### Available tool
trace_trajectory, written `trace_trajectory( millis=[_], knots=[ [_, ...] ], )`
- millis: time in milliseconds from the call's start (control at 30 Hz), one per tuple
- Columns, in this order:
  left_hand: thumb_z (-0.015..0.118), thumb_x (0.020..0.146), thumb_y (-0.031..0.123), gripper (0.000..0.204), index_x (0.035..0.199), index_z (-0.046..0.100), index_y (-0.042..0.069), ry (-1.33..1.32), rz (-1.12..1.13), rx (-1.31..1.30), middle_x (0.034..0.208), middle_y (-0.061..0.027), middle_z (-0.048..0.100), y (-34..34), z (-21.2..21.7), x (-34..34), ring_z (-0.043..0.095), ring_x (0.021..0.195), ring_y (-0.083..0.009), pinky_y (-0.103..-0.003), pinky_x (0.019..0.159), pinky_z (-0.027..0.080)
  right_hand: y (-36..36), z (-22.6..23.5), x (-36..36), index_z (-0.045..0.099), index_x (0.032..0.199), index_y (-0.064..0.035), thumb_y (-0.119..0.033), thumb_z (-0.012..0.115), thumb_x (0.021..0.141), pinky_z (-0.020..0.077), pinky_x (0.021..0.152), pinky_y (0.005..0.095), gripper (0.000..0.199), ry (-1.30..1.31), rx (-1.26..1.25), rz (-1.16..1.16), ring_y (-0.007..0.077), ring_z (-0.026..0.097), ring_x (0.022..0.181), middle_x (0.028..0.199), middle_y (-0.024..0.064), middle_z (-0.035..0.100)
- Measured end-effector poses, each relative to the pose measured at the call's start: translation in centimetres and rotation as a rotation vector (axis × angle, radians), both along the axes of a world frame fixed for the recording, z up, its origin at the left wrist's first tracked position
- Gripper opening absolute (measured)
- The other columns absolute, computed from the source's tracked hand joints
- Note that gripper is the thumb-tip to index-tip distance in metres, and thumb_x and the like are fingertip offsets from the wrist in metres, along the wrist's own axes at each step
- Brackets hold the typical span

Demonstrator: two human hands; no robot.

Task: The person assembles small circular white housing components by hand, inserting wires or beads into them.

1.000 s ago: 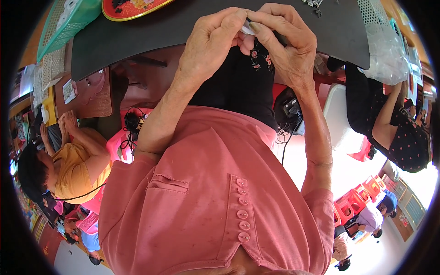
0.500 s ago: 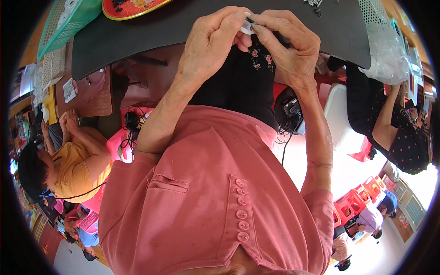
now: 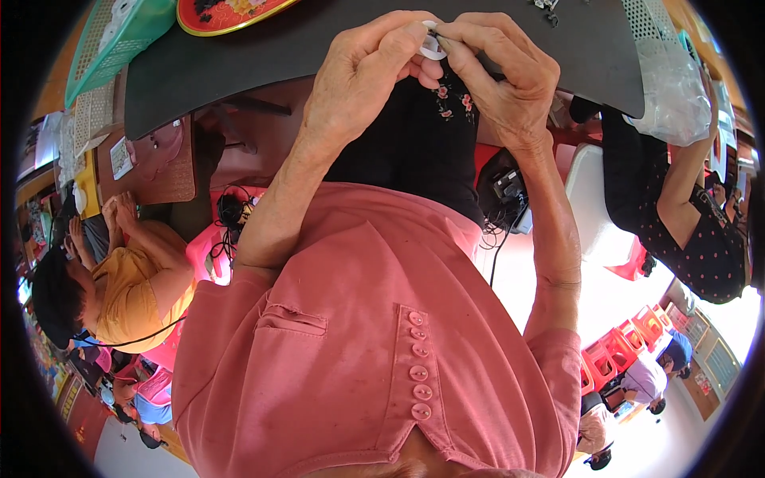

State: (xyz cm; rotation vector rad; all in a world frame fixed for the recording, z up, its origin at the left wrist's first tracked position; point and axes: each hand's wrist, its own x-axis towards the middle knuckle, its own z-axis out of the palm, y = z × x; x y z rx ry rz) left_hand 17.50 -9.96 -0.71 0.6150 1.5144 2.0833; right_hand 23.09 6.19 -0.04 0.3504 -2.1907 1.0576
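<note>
Over the near edge of the dark table (image 3: 263,80), my left hand (image 3: 362,76) pinches a small white ring-shaped piece (image 3: 433,53) between thumb and fingers. On the other side, the thumb and forefinger of my right hand (image 3: 510,84) are closed at the ring's upper right edge. A little dark bit shows inside the ring, too small to name. My fingertips hide part of the piece.
A red and yellow tray (image 3: 227,25) with dark bits lies at the far left, beside a green basket (image 3: 119,48). Small dark parts (image 3: 548,9) lie at the far right, near a clear plastic bag (image 3: 677,99). People sit on both sides.
The white ring has turned a little, so more of its opening faces me. My left fingers have shifted slightly under it. The person at the right has raised an arm toward the plastic bag.
</note>
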Motion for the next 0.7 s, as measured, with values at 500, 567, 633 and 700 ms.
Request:
trace_trajectory(
  millis=[500,567,633,700],
  knots=[
    [0.052,0.096,0.017,0.027,0.113,0.057,-0.003,-0.079,-0.047,0.132,0.095,-0.0103,0.062,-0.4,-1.4,-0.3,0.061,0.083,-0.0167,-0.032,0.077,0.051,-1.2,3.4,0.4,0.064,0.084,-0.0012,0.005,0.066,0.076,0.0466,0.056,0.0285,0.011,-0.139,-0.015,-0.038,0.0195,0.060,0.064,0.076,0.0101,0.062],
    [0.053,0.096,0.016,0.026,0.112,0.057,-0.003,-0.098,-0.047,0.151,0.096,-0.0106,0.062,-0.4,-1.4,-0.3,0.061,0.083,-0.0171,-0.033,0.077,0.051,-0.3,1.7,0.3,0.065,0.086,-0.0015,0.005,0.068,0.076,0.0458,0.058,0.0258,0.012,-0.099,0.025,-0.019,0.0153,0.057,0.065,0.078,0.0068,0.062],
    [0.052,0.096,0.017,0.027,0.113,0.056,-0.004,-0.089,-0.080,0.175,0.097,-0.0112,0.062,-0.3,-1.5,-0.6,0.062,0.083,-0.0177,-0.033,0.078,0.052,0.1,1.1,0.3,0.066,0.088,-0.0018,0.004,0.069,0.076,0.0450,0.060,0.0231,0.014,-0.060,0.064,0.003,0.0110,0.054,0.066,0.079,0.0035,0.063],
    [0.052,0.096,0.017,0.028,0.114,0.056,-0.004,-0.114,-0.079,0.177,0.098,-0.0117,0.062,-0.3,-1.5,-0.5,0.062,0.085,-0.0184,-0.033,0.079,0.052,0.0,1.1,0.3,0.065,0.087,-0.0014,0.005,0.068,0.076,0.0422,0.058,0.0225,0.014,-0.039,0.040,0.002,0.0103,0.049,0.062,0.078,0.0029,0.061]
  ],
)
